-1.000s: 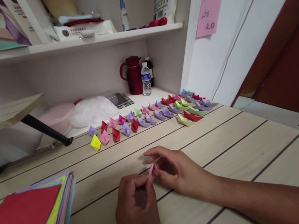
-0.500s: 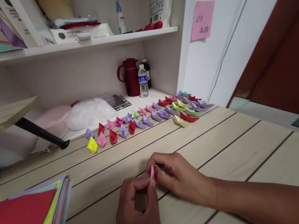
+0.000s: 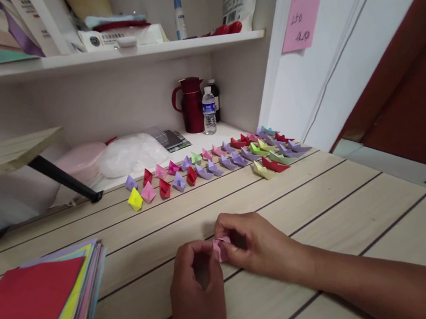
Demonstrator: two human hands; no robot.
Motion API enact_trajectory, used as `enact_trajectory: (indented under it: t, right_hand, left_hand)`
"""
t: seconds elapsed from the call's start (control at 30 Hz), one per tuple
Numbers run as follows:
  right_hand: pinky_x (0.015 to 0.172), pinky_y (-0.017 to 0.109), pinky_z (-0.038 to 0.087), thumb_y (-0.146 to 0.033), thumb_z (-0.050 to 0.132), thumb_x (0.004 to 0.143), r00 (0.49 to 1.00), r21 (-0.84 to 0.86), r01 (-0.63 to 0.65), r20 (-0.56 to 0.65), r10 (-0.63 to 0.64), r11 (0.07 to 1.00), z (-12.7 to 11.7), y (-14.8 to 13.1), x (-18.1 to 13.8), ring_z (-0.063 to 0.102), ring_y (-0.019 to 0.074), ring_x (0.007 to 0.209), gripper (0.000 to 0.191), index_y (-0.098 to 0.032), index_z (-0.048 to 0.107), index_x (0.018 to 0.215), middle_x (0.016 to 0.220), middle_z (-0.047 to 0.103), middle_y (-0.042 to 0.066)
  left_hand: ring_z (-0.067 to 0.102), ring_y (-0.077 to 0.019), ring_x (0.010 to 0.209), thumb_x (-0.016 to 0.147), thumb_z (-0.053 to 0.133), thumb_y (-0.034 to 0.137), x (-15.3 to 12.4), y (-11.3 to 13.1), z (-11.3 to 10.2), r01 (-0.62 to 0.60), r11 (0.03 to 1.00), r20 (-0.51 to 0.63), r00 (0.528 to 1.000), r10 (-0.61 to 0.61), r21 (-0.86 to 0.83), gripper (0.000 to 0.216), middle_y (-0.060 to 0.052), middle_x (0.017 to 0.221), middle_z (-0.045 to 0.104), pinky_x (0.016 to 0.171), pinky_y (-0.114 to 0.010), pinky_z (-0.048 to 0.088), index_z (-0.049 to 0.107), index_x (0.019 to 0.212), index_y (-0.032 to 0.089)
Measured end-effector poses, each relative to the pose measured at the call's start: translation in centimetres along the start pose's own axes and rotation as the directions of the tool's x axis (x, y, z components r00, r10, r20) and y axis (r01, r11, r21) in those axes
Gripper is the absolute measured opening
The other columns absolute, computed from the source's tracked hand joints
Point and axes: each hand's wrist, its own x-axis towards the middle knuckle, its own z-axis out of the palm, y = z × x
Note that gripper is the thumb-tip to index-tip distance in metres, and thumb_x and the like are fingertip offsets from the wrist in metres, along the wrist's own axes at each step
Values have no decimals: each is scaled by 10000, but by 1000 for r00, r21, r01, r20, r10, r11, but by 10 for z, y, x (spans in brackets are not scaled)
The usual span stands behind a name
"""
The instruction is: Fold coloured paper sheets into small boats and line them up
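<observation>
A small folded piece of pink paper is pinched between both hands above the wooden table. My left hand grips its left edge between thumb and forefinger. From the right, my right hand pinches the other side, its fingers partly hiding the paper. Behind the hands, folded paper boats in many colours stand in rows along the table's back edge. A yellow paper boat sits at the left end of the front row.
A stack of coloured paper sheets, red on top, lies at the left. Behind the boats are a dark red jug, a water bottle and a white plastic bag. A small raised wooden stand juts in at left.
The pink paper has turned from a thin edge-on strip to show a broader face between my fingers. The view has shifted slightly, so the surroundings sit a little further right.
</observation>
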Motion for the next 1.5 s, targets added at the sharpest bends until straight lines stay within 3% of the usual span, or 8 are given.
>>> enact_trajectory:
  t: [0.13, 0.47, 0.8, 0.97, 1.1, 1.23, 1.37, 1.5]
  right_hand:
    - [525, 176, 319, -108, 646, 752, 1000, -2, 22, 14, -22, 1000, 2, 2, 0, 457, 83, 587, 143, -206, 542, 765, 667, 535, -67]
    - [610, 205, 371, 21, 619, 730, 996, -35, 85, 22, -84, 996, -3, 5, 3, 533, 107, 677, 209, -186, 617, 761, 727, 599, -36]
    - [587, 216, 380, -36, 643, 754, 1000, -43, 10, -22, -11, 999, -1, 4, 3, 558, 115, 647, 152, -185, 663, 771, 716, 638, -27]
    - [571, 220, 372, -64, 655, 740, 1000, -36, -16, -17, 15, 999, -1, 2, 2, 550, 117, 631, 124, -186, 669, 750, 697, 637, -28]
    - [569, 225, 382, -104, 650, 753, 993, 174, -118, 4, 119, 978, -3, 6, 4, 542, 122, 629, 68, -171, 655, 758, 700, 635, -11]
    - [592, 239, 392, -206, 703, 762, 972, 424, -231, 62, 226, 876, -5, 11, 10, 543, 127, 629, 88, -159, 629, 759, 693, 646, 3]
    - [621, 255, 393, -314, 776, 724, 965, 504, -256, 89, 246, 825, -7, 8, 13, 540, 131, 636, 217, -151, 632, 743, 689, 646, 10]
    - [664, 272, 410, -370, 812, 677, 948, 639, -314, 172, 267, 702, -7, 5, 13, 549, 137, 653, 297, -141, 634, 740, 700, 644, 17]
  left_hand:
    - [670, -195, 784, 806, 624, 357, 2, -1, -1, -19, 999, 13, 1000, 18, 29, 129, -18, 849, 719, 743, -319, 486, 638, 832, 231]
    - [646, -160, 674, 775, 643, 268, 6, -7, -1, -257, 952, -56, 961, 269, 168, 46, 32, 712, 690, 683, -286, 469, 662, 735, 256]
    - [635, -149, 628, 781, 627, 275, 10, -10, -1, -259, 957, -38, 963, 266, 131, 79, 28, 691, 686, 628, -269, 464, 671, 723, 245]
    - [632, -156, 652, 783, 623, 280, 6, -2, -1, -163, 978, -37, 985, 169, 129, 94, 26, 700, 692, 651, -276, 459, 679, 714, 246]
    - [650, -185, 769, 815, 594, 344, 4, 0, -6, -77, 993, -60, 995, 83, 84, 148, 0, 830, 720, 726, -302, 464, 701, 865, 254]
    - [644, -201, 772, 837, 563, 426, 8, -7, -11, -5, 997, -49, 999, 9, 77, 293, -21, 868, 703, 720, -322, 469, 665, 1047, 249]
    - [620, -183, 727, 775, 607, 300, 10, -9, -7, -53, 997, -102, 993, 59, 64, 204, 1, 830, 673, 691, -306, 452, 682, 960, 257]
    - [595, -168, 741, 757, 636, 281, 6, -3, 0, -132, 991, -108, 985, 135, 34, 115, 19, 814, 659, 714, -289, 438, 702, 850, 268]
